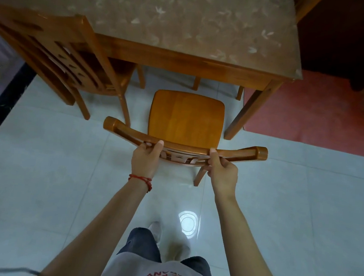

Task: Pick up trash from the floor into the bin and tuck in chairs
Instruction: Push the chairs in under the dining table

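A wooden chair point(186, 116) with an orange-brown seat stands in front of me, facing the table point(184, 59). Its seat lies just outside the table's near edge, between the table legs. My left hand point(145, 158) grips the curved top rail of the backrest left of centre. My right hand point(222, 170) grips the same rail right of centre. A second wooden chair point(72, 59) stands at the left, its seat partly under the table. No trash or bin shows in the head view.
The table top carries a brownish patterned cover. A red mat point(313, 115) lies on the pale tiled floor to the right of the table. A dark strip and cabinet edge run along the left. My legs and feet are below.
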